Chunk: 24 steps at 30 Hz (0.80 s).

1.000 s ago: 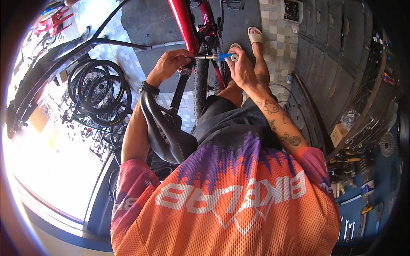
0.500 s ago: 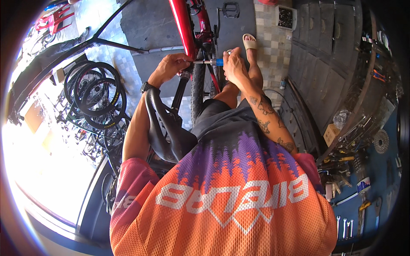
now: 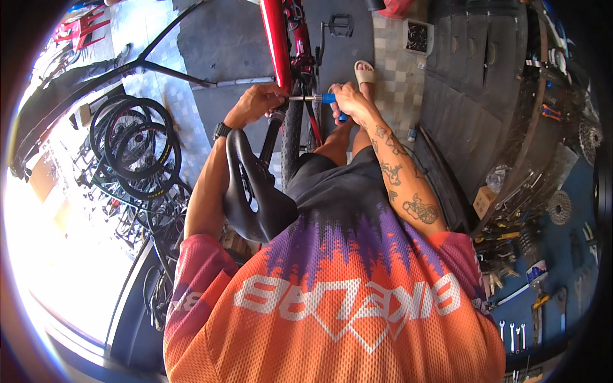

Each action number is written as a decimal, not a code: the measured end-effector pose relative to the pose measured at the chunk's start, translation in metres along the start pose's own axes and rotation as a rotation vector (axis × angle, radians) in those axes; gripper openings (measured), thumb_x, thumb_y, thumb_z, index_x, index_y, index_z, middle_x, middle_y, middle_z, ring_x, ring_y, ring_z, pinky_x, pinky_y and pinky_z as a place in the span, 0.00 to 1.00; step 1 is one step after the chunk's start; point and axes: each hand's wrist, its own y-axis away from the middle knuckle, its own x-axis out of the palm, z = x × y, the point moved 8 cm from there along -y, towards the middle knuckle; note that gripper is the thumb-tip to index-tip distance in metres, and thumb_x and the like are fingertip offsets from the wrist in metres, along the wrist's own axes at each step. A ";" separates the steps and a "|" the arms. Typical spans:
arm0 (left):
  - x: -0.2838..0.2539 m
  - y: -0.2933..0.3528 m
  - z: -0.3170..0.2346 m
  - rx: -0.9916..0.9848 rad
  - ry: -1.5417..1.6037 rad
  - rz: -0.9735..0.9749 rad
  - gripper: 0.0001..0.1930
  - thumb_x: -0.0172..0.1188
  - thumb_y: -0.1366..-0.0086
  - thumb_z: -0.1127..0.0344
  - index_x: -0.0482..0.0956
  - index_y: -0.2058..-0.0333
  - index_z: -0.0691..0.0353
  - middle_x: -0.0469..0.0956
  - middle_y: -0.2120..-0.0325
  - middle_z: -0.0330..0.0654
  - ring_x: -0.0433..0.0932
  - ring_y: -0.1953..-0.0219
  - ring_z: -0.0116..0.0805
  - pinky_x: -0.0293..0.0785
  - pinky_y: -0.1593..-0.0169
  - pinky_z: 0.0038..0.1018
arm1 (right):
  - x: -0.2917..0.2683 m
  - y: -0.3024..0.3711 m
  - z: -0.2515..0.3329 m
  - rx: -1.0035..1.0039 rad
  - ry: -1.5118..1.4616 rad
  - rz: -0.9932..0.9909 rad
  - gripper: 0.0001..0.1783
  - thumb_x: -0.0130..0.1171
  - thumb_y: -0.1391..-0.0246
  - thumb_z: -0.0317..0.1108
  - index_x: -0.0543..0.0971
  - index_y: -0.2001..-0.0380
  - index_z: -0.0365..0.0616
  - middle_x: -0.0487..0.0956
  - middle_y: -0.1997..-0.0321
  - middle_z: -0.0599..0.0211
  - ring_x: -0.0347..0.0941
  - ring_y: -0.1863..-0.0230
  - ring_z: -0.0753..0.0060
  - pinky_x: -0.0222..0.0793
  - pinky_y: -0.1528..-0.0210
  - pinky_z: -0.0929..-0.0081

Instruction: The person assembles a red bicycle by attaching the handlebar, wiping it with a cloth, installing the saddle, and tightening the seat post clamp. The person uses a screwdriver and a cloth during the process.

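Observation:
A red bicycle frame (image 3: pixel 274 45) stands in front of me, its black saddle (image 3: pixel 271 207) close to my body and its black seatpost (image 3: pixel 269 142) running into the frame. My right hand (image 3: pixel 349 102) is closed round the handle of a blue-handled driver (image 3: pixel 328 98); more blue shows below the fingers. Its metal shaft points left to the frame's top near the seatpost. There my left hand (image 3: pixel 262 102) is closed, thumb and fingertips pinched at the end of the shaft. What lies between those fingertips is hidden.
Black tyres and wheels (image 3: pixel 137 143) are piled at the left, beside a dark stand bar (image 3: pixel 172 69). Dark cabinets (image 3: pixel 463 96) line the right. Wrenches (image 3: pixel 513 337) and a cassette sprocket (image 3: pixel 560 208) hang on a blue tool board. A bicycle pedal (image 3: pixel 341 25) sticks out ahead.
My right hand has turned on the driver, and a blue part now shows beneath its fingers. The left hand stays at the frame. The whole view has shifted slightly.

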 end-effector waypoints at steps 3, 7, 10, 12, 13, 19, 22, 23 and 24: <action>0.001 -0.003 0.002 0.078 0.028 -0.014 0.08 0.66 0.29 0.64 0.88 0.57 0.60 0.82 0.76 0.35 0.78 0.75 0.23 0.75 0.70 0.28 | -0.003 0.003 -0.002 -0.067 0.025 0.000 0.23 0.44 0.23 0.53 0.74 0.60 0.43 0.74 0.80 0.61 0.74 0.84 0.62 0.75 0.83 0.56; -0.003 0.000 -0.007 0.159 -0.014 -0.121 0.10 0.67 0.32 0.59 0.90 0.56 0.52 0.84 0.78 0.41 0.79 0.77 0.29 0.76 0.69 0.34 | -0.020 0.008 -0.005 -0.248 0.075 -0.245 0.22 0.49 0.25 0.54 0.76 0.60 0.45 0.75 0.80 0.61 0.74 0.85 0.61 0.75 0.83 0.53; 0.002 0.001 -0.012 0.132 -0.083 -0.095 0.10 0.67 0.31 0.66 0.89 0.53 0.56 0.87 0.71 0.39 0.83 0.70 0.26 0.81 0.66 0.29 | -0.022 -0.012 -0.016 -0.131 0.123 -0.177 0.21 0.52 0.26 0.52 0.77 0.62 0.45 0.75 0.81 0.62 0.74 0.85 0.62 0.74 0.83 0.55; 0.005 0.000 -0.012 0.089 -0.026 -0.070 0.10 0.67 0.30 0.66 0.89 0.53 0.56 0.87 0.72 0.38 0.83 0.71 0.26 0.81 0.67 0.29 | -0.025 -0.034 -0.023 -0.054 0.134 -0.115 0.20 0.53 0.27 0.50 0.78 0.63 0.45 0.74 0.81 0.62 0.73 0.85 0.62 0.73 0.84 0.56; 0.006 0.000 -0.013 0.094 0.000 -0.061 0.10 0.67 0.32 0.65 0.90 0.53 0.55 0.88 0.71 0.40 0.85 0.71 0.29 0.82 0.66 0.31 | -0.026 -0.045 -0.029 -0.014 0.135 -0.080 0.20 0.54 0.27 0.50 0.79 0.64 0.44 0.74 0.82 0.63 0.73 0.85 0.62 0.73 0.84 0.57; 0.007 -0.002 -0.016 0.062 0.000 -0.063 0.11 0.68 0.31 0.64 0.89 0.52 0.55 0.86 0.74 0.39 0.82 0.74 0.27 0.79 0.69 0.30 | -0.034 -0.101 -0.081 0.021 -0.280 0.104 0.20 0.58 0.28 0.48 0.81 0.68 0.44 0.75 0.80 0.62 0.72 0.85 0.63 0.70 0.84 0.61; 0.009 -0.002 -0.019 0.076 0.043 -0.045 0.11 0.68 0.31 0.65 0.90 0.52 0.55 0.85 0.74 0.39 0.81 0.73 0.26 0.79 0.69 0.29 | -0.019 -0.098 -0.088 0.181 -0.720 0.310 0.22 0.57 0.27 0.49 0.81 0.67 0.42 0.77 0.78 0.60 0.74 0.83 0.63 0.71 0.83 0.60; 0.009 -0.002 -0.019 0.073 0.068 -0.045 0.11 0.68 0.32 0.65 0.90 0.52 0.56 0.86 0.72 0.40 0.82 0.73 0.27 0.80 0.68 0.30 | -0.016 -0.089 -0.084 0.208 -0.722 0.324 0.22 0.57 0.26 0.50 0.81 0.66 0.41 0.77 0.78 0.60 0.75 0.82 0.63 0.72 0.82 0.60; 0.009 -0.002 -0.018 0.057 0.064 -0.049 0.11 0.68 0.32 0.65 0.90 0.52 0.56 0.87 0.71 0.40 0.83 0.72 0.28 0.81 0.66 0.31 | -0.018 -0.082 -0.073 0.184 -0.499 0.258 0.23 0.56 0.26 0.51 0.80 0.67 0.41 0.76 0.79 0.61 0.76 0.81 0.63 0.73 0.80 0.60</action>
